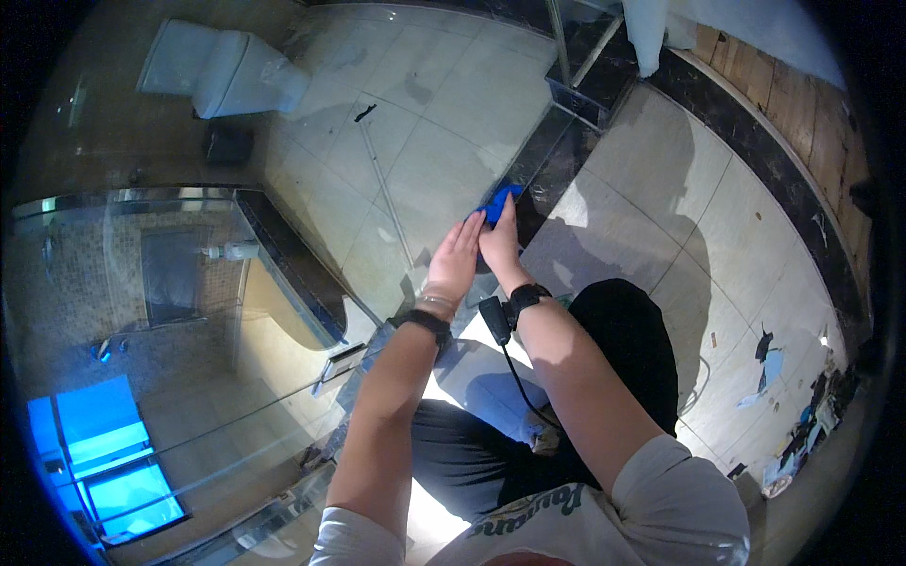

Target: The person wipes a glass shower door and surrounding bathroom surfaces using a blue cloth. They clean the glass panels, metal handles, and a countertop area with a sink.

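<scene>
A bunched blue cloth [504,203] is between my two hands, above a dark marble threshold [548,177]. My left hand [456,256] lies against the cloth's near left side with its fingers stretched out. From the right, my right hand [501,240] presses it, the thumb and fingers almost meeting those of the left. Much of the cloth is hidden by the fingers. Dark bands circle both wrists, and a black device [495,320] with a cable hangs beside the right wrist.
A white toilet [233,71] stands at upper left. A thin pole [386,191] lies on the floor tiles. Glass panels enclose a bathtub [272,318] at left. Debris [810,431] is heaped at lower right, and wood flooring [800,92] begins beyond a dark border.
</scene>
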The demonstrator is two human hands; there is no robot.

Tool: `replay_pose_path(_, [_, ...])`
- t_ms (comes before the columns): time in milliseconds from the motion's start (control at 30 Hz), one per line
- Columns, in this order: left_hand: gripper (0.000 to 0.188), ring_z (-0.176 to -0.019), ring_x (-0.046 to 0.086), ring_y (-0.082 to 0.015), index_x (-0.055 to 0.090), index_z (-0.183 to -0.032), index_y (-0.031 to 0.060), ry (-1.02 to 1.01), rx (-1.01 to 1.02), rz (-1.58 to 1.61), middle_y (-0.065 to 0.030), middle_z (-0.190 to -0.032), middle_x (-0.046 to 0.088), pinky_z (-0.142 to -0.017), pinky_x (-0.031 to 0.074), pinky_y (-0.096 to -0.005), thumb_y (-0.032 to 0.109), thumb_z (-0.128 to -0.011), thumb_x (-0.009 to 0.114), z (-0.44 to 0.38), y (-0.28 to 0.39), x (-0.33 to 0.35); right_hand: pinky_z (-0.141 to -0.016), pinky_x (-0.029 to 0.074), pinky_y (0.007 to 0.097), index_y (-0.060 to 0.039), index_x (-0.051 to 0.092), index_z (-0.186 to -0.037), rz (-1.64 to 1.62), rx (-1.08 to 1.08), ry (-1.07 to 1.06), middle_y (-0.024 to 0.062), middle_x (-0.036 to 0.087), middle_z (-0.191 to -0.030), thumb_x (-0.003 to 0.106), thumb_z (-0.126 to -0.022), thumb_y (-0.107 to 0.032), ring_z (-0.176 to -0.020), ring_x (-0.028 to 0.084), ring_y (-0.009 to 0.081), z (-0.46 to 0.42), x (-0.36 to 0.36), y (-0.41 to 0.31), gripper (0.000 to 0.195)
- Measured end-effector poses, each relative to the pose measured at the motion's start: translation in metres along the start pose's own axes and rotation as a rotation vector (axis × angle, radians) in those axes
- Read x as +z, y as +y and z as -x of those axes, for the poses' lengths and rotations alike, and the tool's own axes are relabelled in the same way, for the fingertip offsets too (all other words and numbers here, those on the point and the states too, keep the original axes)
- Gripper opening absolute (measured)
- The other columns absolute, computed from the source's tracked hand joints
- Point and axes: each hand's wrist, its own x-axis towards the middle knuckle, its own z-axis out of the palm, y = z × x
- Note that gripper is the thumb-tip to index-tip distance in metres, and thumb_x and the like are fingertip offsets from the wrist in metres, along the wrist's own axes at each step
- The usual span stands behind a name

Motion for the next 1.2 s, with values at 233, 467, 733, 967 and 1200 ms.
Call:
replay_pose_path(233, [0.052, -0.142, 0.027, -0.0160, 0.049, -0.137, 0.0015, -0.028, 0.013, -0.015, -0.0041, -0.154, 0.032, -0.115, 0.021, -0.0328, 0.020, -0.089, 0.044, 0.075, 0.009, 0.026, -0.092, 0.047, 0.0408, 0.0105, 0.043, -0.126, 0.041, 0.416, -0.438, 0.0319, 0.055, -0.121, 0.068, -0.078, -0.020, -0.113, 0.057, 0.0390, 0.051, 0.026, 0.025, 0.062])
replay_pose_path(467, [0.049, -0.140, 0.030, -0.0112, 0.051, -0.136, 0.0080, -0.022, -0.158, 0.071, 0.0023, -0.154, 0.033, -0.113, 0.020, -0.0348, 0.021, -0.089, 0.046, 0.157, -0.039, -0.027, -0.074, 0.048, 0.0527, 0.0048, 0.047, -0.101, 0.049, -0.148, -0.404, 0.0296, 0.061, -0.089, 0.068, -0.080, -0.015, -0.088, 0.060, 0.0485, 0.117, 0.024, -0.048, 0.035])
replay_pose_path(733, [0.046, -0.136, 0.038, -0.0161, 0.057, -0.132, 0.0158, 0.141, -0.590, 0.007, 0.0040, -0.150, 0.039, -0.110, 0.020, -0.0447, 0.022, -0.087, 0.052, 0.229, -0.097, -0.113, -0.058, 0.052, 0.0444, -0.0068, 0.054, -0.097, 0.225, -0.902, -0.553, 0.0157, 0.063, -0.081, 0.068, -0.082, -0.024, -0.069, 0.064, 0.0364, 0.132, -0.005, -0.198, 0.027])
replay_pose_path(967, [0.047, -0.138, 0.037, -0.0260, 0.058, -0.132, 0.0136, 0.473, -0.982, -0.233, -0.0035, -0.146, 0.046, -0.117, 0.006, -0.0485, 0.009, -0.085, 0.051, 0.256, -0.204, -0.211, -0.080, 0.040, 0.0425, -0.0123, 0.062, -0.089, 0.015, -1.600, -0.184, 0.0064, 0.056, -0.099, 0.077, -0.070, -0.020, -0.092, 0.051, 0.0280, 0.136, -0.005, -0.383, 0.026])
replay_pose_path(1200, [0.050, -0.137, 0.036, -0.0329, 0.058, -0.128, 0.0042, 0.747, -1.125, 0.076, -0.0132, -0.145, 0.044, -0.113, 0.022, -0.0474, 0.005, -0.078, 0.058, 0.253, -0.197, -0.208, -0.090, 0.037, 0.0399, -0.0271, 0.064, -0.106, -0.074, -1.915, -0.059, -0.0002, 0.051, -0.116, 0.073, -0.073, -0.021, -0.105, 0.045, 0.0241, 0.144, 0.030, -0.371, 0.034])
